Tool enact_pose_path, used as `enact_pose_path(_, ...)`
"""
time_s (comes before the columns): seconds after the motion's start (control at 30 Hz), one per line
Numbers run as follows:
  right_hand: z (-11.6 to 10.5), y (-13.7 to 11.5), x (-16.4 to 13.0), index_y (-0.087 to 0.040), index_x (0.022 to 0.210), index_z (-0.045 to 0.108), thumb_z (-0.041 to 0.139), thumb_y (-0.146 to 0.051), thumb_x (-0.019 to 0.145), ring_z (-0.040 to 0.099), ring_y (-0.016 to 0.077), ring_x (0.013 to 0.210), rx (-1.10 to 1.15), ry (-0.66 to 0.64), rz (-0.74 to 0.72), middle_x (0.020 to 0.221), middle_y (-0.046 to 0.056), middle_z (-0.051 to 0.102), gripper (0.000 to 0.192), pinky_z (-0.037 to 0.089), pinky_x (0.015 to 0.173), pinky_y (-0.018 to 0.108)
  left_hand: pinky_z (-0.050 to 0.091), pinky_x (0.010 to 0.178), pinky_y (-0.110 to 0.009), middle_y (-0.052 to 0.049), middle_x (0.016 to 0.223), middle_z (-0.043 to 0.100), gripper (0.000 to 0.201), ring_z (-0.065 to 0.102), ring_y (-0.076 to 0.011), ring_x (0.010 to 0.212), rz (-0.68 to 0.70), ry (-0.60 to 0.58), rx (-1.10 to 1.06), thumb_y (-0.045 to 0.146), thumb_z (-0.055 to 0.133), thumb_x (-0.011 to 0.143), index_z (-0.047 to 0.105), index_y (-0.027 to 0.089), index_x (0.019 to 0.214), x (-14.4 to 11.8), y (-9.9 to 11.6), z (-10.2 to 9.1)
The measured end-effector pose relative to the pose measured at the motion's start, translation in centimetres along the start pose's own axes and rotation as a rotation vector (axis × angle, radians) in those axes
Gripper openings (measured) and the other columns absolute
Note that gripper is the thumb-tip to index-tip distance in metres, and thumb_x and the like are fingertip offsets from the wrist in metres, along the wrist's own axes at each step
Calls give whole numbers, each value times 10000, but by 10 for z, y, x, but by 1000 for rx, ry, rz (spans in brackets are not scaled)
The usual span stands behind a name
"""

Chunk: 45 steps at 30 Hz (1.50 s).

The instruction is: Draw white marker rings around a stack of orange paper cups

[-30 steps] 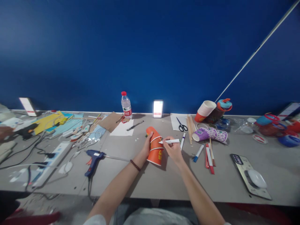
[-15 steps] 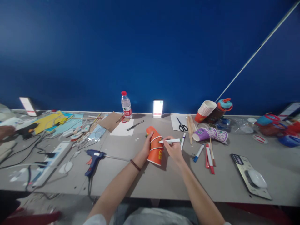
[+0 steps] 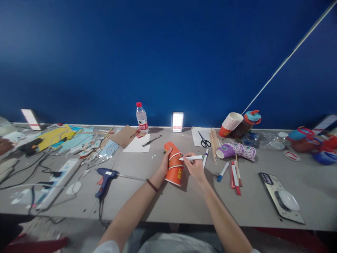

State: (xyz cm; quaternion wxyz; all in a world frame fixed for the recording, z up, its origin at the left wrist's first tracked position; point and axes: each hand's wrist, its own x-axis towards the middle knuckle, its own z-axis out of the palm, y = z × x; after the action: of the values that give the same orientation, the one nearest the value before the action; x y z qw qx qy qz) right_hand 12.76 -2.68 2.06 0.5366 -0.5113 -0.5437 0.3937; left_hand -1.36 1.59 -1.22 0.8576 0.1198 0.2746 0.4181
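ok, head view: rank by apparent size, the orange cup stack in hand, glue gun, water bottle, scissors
1. orange cup stack, largest, though nearest the camera.
2. glue gun and water bottle: look about alike; the bottle stands farther back, so unsure.
3. scissors, smallest, also farther back.

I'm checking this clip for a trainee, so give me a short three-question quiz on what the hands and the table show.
1. True or false: the left hand holds the stack of orange cups.
2. What does the right hand hold: A scissors, B a white pen, C a glue gun?
3. Which thing stands upright by the blue wall behind the cups?

Key:
1. True.
2. B: the white pen, its tip at the cups. The scissors and the glue gun lie on the table.
3. The water bottle.
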Motion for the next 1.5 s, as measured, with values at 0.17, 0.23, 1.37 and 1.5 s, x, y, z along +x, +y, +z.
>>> enact_pose_path(0.17,0,0,0,-189,764,630,608,-380,797,548,147,570,-21,-5,-11,657,5,635,194,442,555,255,538,681,-337,-93,726,710,429,664,-207,616,13,28,22,530,547,856,656,119,916,-1,1,1)
enact_pose_path(0.23,0,0,0,-189,764,628,607,-373,794,545,144,566,-23,-3,-14,652,4,633,188,438,553,254,537,682,-344,-98,727,709,440,662,-210,615,12,30,34,533,552,851,658,110,913,-2,1,1)
enact_pose_path(1.37,1,4,-1,-195,763,614,595,-353,821,607,160,642,-16,-9,-78,690,10,664,170,469,612,262,530,688,-341,-94,759,711,406,654,-202,635,127,81,-39,505,586,847,660,107,883,0,-1,5)
enact_pose_path(1.5,1,3,-1,-197,753,601,585,-335,814,606,157,627,-22,-25,-61,668,4,658,152,468,597,255,529,658,-329,-87,737,704,399,651,-198,619,119,77,-31,511,594,839,650,116,857,0,-1,4)
